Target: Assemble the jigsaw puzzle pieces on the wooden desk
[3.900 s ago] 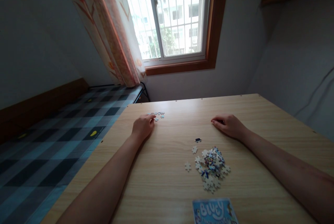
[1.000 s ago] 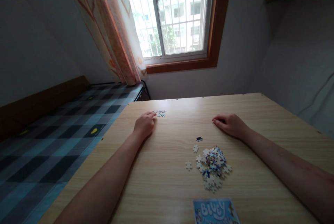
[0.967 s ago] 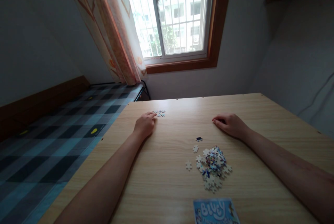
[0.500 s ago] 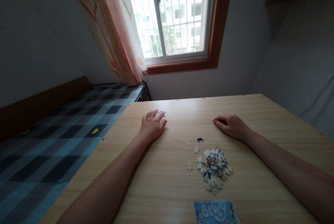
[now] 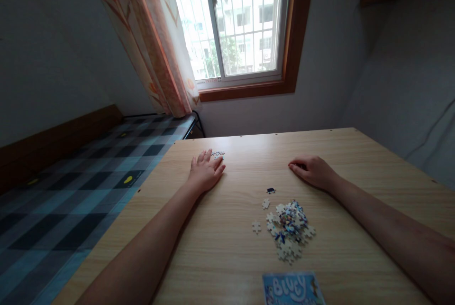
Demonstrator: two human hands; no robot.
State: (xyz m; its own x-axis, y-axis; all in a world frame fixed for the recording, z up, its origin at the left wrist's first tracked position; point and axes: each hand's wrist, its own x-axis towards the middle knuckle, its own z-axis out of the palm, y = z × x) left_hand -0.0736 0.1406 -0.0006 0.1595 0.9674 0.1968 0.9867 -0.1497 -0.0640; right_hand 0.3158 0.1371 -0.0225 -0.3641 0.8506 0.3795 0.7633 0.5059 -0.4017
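My left hand (image 5: 206, 170) lies on the far left of the table, its fingers spread. Just beyond its fingertips is a small group of jigsaw pieces (image 5: 218, 153), partly covered by the hand. Over on the right, my right hand (image 5: 312, 170) rests on the tabletop with its fingers curled together; whatever is inside them, if anything, is hidden. Between my forearms sits a loose pile of jigsaw pieces (image 5: 292, 224), some face up and some showing pale backs. Single pieces lie by it: a dark one (image 5: 271, 190) and two pale ones (image 5: 256, 226).
A blue "Bluey" box (image 5: 293, 288) is at the table's near edge. The wooden table (image 5: 220, 257) borders a bed with a checked cover (image 5: 106, 191) on the left. Behind stand a window (image 5: 249, 25) and a flowered curtain (image 5: 156, 39).
My left hand has shifted slightly left, so more of the small group of pieces shows. The whole view has moved a little; the right hand stays curled.
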